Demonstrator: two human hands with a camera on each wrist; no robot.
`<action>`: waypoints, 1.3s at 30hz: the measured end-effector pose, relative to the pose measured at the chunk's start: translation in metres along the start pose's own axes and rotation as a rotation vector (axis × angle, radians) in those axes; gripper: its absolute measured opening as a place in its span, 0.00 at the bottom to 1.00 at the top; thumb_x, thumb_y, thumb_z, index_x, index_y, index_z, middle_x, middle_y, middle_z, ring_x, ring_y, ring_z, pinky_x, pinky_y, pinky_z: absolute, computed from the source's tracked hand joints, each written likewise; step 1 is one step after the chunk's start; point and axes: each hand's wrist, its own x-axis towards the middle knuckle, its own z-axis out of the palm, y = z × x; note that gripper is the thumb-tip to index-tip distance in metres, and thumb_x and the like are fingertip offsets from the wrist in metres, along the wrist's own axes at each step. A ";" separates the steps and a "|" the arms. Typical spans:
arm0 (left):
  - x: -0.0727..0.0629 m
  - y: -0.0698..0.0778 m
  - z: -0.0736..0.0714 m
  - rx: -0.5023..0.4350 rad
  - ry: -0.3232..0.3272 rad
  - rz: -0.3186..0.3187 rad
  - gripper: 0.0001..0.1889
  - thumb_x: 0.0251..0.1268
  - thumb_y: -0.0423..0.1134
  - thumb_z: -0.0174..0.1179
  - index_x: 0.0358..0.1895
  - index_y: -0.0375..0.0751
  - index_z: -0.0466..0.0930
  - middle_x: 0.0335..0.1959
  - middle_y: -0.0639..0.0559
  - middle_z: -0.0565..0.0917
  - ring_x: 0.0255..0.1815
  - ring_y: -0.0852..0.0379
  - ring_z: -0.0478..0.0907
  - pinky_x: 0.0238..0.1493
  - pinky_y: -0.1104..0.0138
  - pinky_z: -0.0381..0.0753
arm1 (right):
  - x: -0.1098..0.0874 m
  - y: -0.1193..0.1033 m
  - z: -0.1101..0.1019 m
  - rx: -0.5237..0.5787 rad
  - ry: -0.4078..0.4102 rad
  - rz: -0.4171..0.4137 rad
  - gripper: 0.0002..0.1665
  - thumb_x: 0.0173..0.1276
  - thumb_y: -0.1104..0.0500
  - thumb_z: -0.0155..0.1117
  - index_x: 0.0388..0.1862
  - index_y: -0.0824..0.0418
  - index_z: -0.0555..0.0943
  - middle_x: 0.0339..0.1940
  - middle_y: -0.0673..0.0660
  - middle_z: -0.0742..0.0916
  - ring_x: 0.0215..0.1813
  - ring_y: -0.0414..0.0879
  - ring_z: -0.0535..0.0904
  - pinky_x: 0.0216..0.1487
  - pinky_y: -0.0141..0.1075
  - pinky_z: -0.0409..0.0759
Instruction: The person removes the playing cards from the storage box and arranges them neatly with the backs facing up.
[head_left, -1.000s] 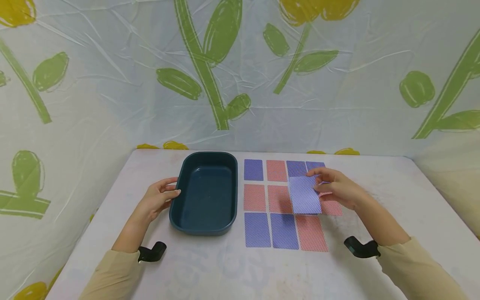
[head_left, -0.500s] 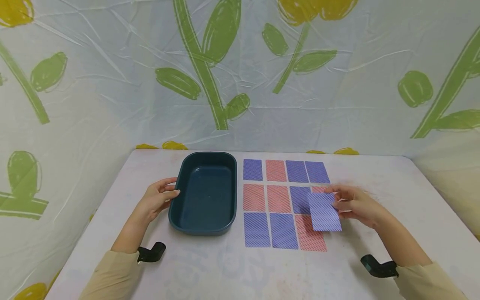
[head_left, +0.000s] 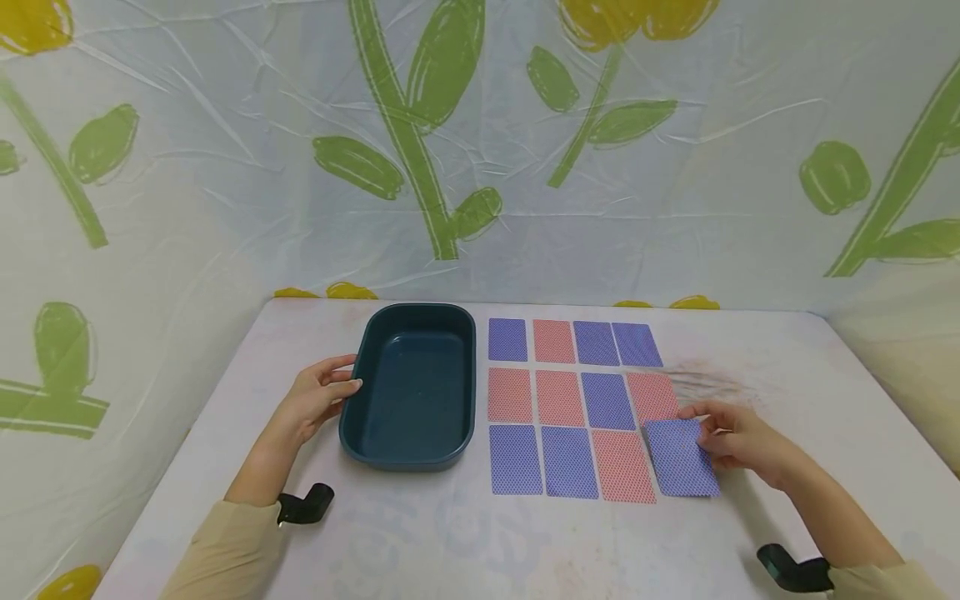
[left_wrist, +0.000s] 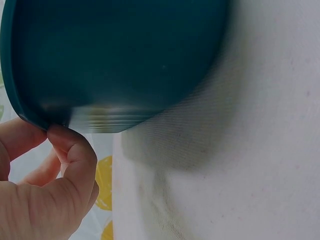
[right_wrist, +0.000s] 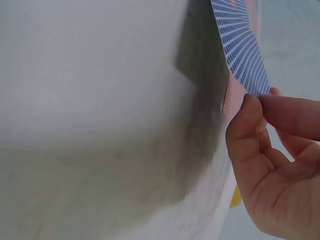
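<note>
My right hand (head_left: 738,437) pinches a blue-backed playing card (head_left: 681,458) by its right edge, low over the table at the near right end of the card rows. In the right wrist view the card (right_wrist: 242,42) is tilted, its edge between thumb (right_wrist: 245,117) and index finger. At the left, my left hand (head_left: 313,398) grips the side of a dark teal plastic tub (head_left: 407,463). Thumb and fingers pinch the rim of the tub (left_wrist: 115,60) in the left wrist view. No cards show inside it.
Red- and blue-backed cards lie face down in three rows right of the tub, among them a red card (head_left: 624,467) beside the held one and another red card (head_left: 652,396) just behind it. A flower-patterned sheet (head_left: 600,242) hangs behind the white table (head_left: 480,550).
My right hand has carried the blue card down and to the right, from over the back rows to the near row's right end. The left hand has stayed on the tub.
</note>
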 end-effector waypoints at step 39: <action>0.002 0.001 0.002 0.008 0.006 0.002 0.29 0.64 0.32 0.58 0.68 0.36 0.61 0.50 0.42 0.69 0.35 0.61 0.73 0.35 0.71 0.72 | -0.003 0.003 0.023 -0.470 0.200 0.020 0.24 0.54 0.64 0.70 0.47 0.68 0.71 0.21 0.54 0.72 0.23 0.45 0.68 0.22 0.32 0.68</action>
